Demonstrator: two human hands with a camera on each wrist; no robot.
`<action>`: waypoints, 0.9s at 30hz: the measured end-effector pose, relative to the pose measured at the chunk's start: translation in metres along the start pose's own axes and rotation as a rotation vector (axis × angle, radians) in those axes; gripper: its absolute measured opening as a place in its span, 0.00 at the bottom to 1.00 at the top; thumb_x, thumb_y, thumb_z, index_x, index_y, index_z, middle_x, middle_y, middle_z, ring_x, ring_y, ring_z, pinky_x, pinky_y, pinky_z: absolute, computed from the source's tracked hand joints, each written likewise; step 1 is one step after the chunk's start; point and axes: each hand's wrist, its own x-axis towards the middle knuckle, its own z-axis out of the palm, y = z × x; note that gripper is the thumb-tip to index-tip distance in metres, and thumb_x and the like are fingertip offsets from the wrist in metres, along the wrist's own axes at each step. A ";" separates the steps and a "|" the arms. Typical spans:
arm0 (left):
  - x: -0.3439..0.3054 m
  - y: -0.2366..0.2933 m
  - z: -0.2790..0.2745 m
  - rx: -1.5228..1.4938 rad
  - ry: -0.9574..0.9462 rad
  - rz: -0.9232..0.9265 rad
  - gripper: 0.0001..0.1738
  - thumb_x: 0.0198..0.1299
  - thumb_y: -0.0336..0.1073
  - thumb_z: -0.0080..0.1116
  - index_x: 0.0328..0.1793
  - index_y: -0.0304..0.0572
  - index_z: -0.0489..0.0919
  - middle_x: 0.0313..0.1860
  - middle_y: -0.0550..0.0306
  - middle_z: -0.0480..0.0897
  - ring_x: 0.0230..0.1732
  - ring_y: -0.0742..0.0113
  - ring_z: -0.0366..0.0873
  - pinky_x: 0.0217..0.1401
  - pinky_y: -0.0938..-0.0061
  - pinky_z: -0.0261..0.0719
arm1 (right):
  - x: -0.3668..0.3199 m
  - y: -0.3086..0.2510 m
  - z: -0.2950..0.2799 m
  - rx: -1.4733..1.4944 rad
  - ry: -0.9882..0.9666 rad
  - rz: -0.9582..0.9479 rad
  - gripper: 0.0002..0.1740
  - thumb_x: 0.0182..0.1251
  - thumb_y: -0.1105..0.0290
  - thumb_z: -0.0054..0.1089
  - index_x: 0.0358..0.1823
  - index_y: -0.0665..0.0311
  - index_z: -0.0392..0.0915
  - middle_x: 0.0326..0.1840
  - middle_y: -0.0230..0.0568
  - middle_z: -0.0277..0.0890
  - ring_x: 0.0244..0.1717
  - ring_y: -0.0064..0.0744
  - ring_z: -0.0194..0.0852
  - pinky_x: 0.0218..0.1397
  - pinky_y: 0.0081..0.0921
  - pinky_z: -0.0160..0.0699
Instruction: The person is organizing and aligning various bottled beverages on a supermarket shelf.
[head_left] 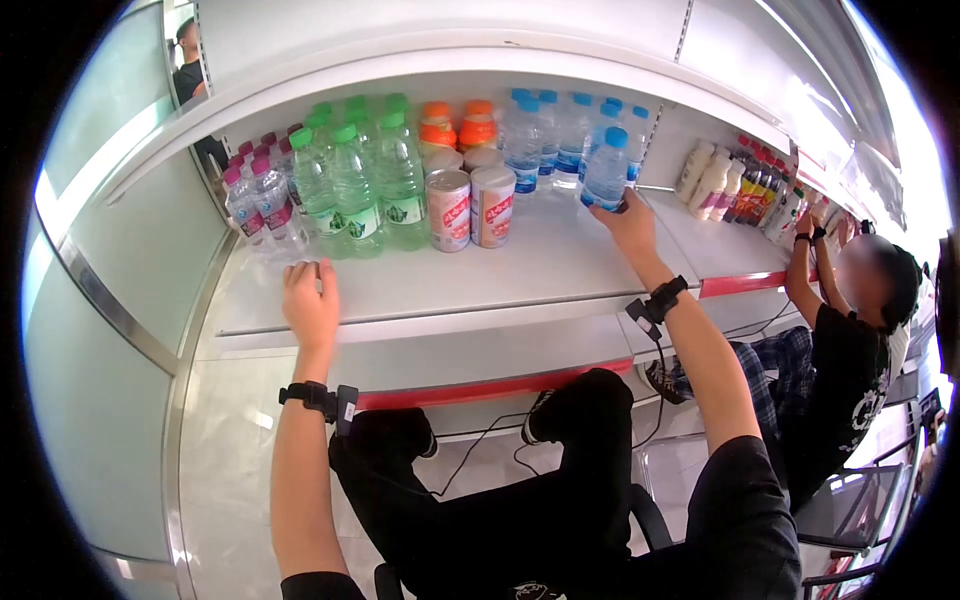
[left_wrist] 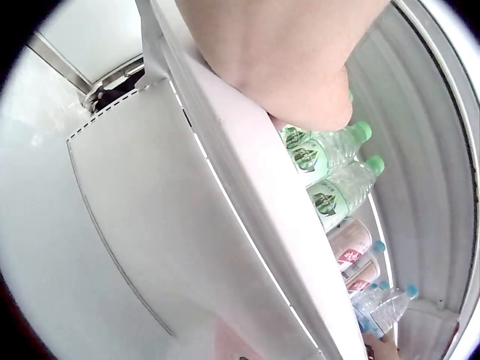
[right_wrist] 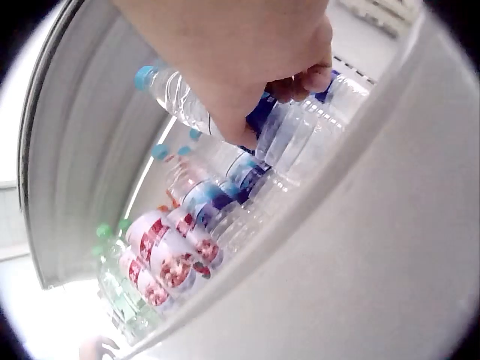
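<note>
In the head view my right hand (head_left: 632, 228) grips a clear water bottle (head_left: 606, 172) with a blue cap, low on its body, at the front of the blue-capped group. The right wrist view shows the thumb and curled fingers around the same bottle (right_wrist: 289, 139), near its dark blue label. My left hand (head_left: 312, 298) is at the shelf's front edge with fingers loosely bent and nothing in them. Just behind it stand green-capped bottles (head_left: 355, 195) and pink-capped bottles (head_left: 270, 200). In the left wrist view, the left hand (left_wrist: 300, 67) hides part of the green-capped row.
Pink-and-white cans (head_left: 470, 207) stand mid-shelf, with orange-capped bottles (head_left: 478, 122) behind. An upper shelf (head_left: 450, 65) overhangs the white shelf (head_left: 540, 265). Farther right are white bottles (head_left: 712, 185), dark bottles (head_left: 755, 190) and another person (head_left: 850, 370). A glass panel (head_left: 150, 210) bounds the left.
</note>
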 end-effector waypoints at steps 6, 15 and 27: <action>0.001 -0.001 0.000 -0.008 0.000 -0.008 0.16 0.66 0.36 0.56 0.26 0.35 0.75 0.28 0.53 0.77 0.37 0.50 0.74 0.39 0.57 0.73 | 0.018 0.024 -0.026 0.089 -0.033 0.229 0.29 0.54 0.50 0.75 0.44 0.69 0.82 0.32 0.46 0.85 0.22 0.39 0.82 0.28 0.34 0.81; 0.001 0.001 -0.002 0.003 -0.022 -0.016 0.15 0.66 0.36 0.56 0.28 0.34 0.76 0.29 0.53 0.77 0.38 0.50 0.74 0.40 0.58 0.73 | 0.071 0.082 -0.012 0.035 0.064 0.289 0.36 0.53 0.50 0.76 0.51 0.75 0.78 0.41 0.47 0.84 0.29 0.33 0.87 0.28 0.26 0.86; 0.002 0.002 -0.005 0.026 -0.047 -0.021 0.15 0.68 0.36 0.55 0.29 0.33 0.76 0.31 0.52 0.78 0.39 0.49 0.74 0.41 0.58 0.73 | 0.063 0.084 -0.013 -0.199 0.098 0.170 0.44 0.51 0.41 0.74 0.56 0.73 0.77 0.45 0.52 0.84 0.46 0.43 0.85 0.47 0.35 0.81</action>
